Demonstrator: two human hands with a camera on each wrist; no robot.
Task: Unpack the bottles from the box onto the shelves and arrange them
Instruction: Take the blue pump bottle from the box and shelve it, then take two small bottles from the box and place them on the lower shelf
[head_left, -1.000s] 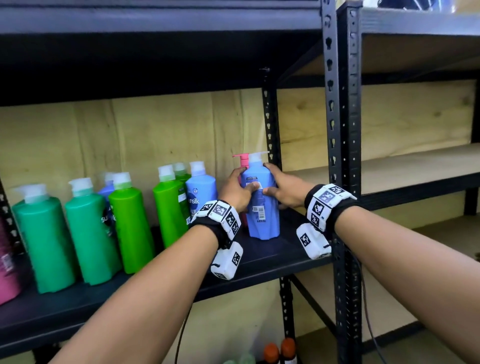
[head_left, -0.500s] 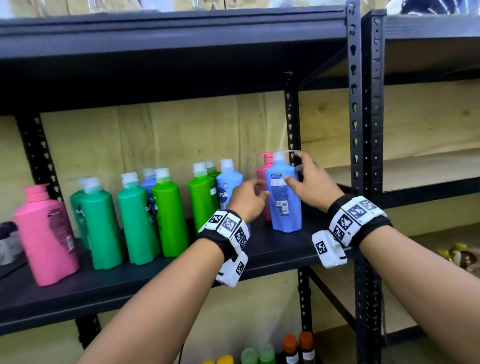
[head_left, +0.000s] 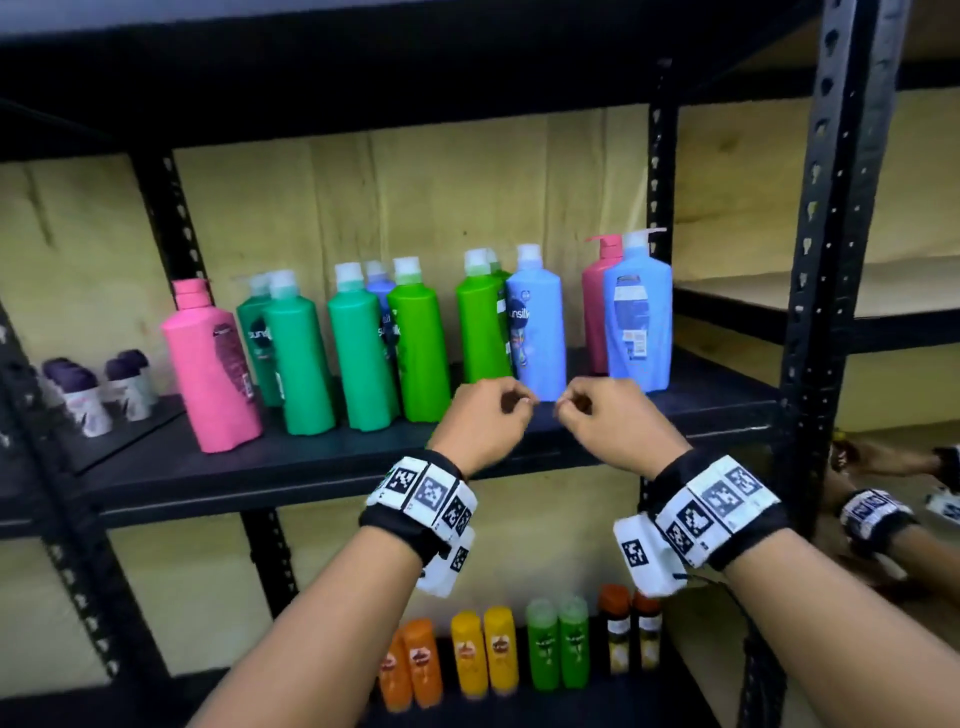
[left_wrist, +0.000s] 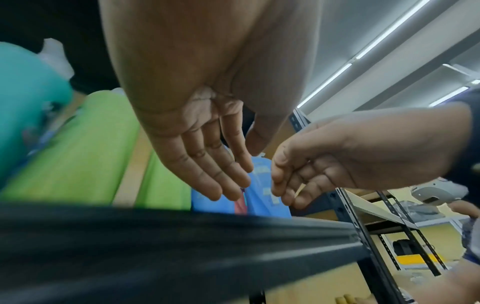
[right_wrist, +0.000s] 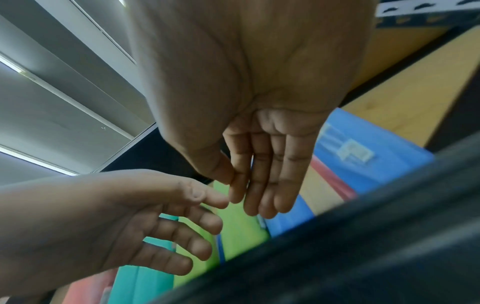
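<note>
2 hands held close together just before the shelf (head_left: 311, 462) edge, empty: left hand (head_left: 480, 421) and right hand (head_left: 615, 423) loosely curled from above, fingers fairly straight and relaxed in the wrist views, holding nothing. Just beyond the right hand, upright on the shelf: blue pump bottle (head_left: 638, 317), back label and barcode facing out, touching a pink pump bottle (head_left: 594, 306) behind. Beyond the left hand: blue bottle (head_left: 536, 325), then green bottles (head_left: 418, 343), at least 6. Far left: 1 pink bottle (head_left: 210, 364). Below the wrists: small bottles (head_left: 485, 652), 2 orange, 2 yellow, 2 green, 2 dark.
</note>
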